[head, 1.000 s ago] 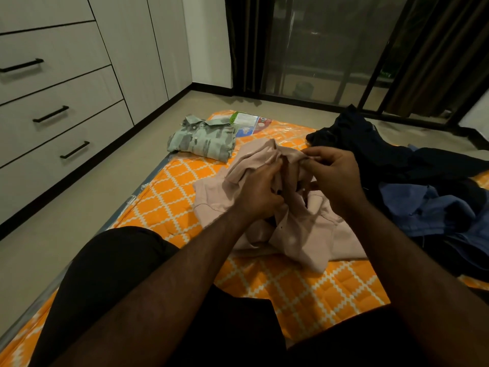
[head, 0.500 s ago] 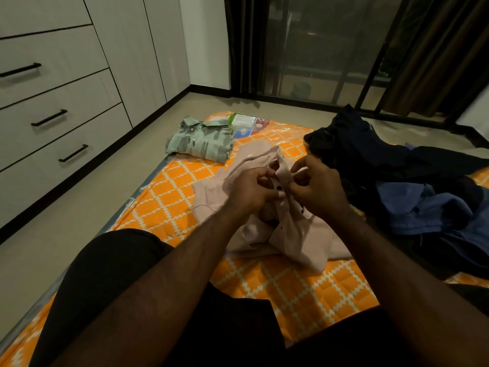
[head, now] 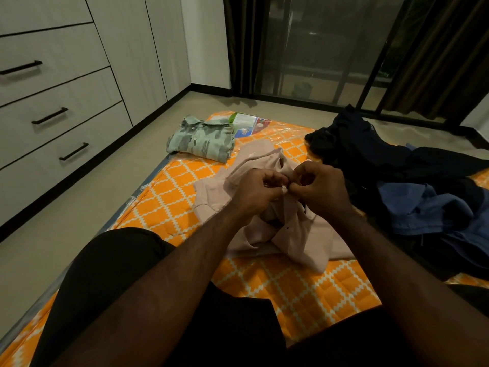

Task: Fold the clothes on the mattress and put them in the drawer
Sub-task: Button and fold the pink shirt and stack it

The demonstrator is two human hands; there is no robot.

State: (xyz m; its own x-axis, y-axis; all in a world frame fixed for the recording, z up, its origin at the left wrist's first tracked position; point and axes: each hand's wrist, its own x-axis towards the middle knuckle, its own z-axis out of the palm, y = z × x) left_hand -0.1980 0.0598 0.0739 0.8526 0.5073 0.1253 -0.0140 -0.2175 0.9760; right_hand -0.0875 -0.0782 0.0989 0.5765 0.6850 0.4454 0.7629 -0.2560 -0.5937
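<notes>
Pink shirt (head: pixel 288 234) lies crumpled mid-mattress (head: pixel 172 194), its front edge pinched between left hand (head: pixel 258 192) and right hand (head: pixel 321 190), fingers curled tight on fabric. Folded green shirt (head: pixel 201 140) far left; dark clothes pile (head: pixel 397 165) right; drawers (head: pixel 53 115) left, closed.

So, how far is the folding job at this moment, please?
Done: one green patterned shirt lies folded at the far edge of the orange quilted mattress. In hand: the left hand and right hand pinch the pale pink shirt at its front. Left: the heap of dark and blue clothes is unfolded, and the white drawers are shut, so nothing looks stored yet.
</notes>
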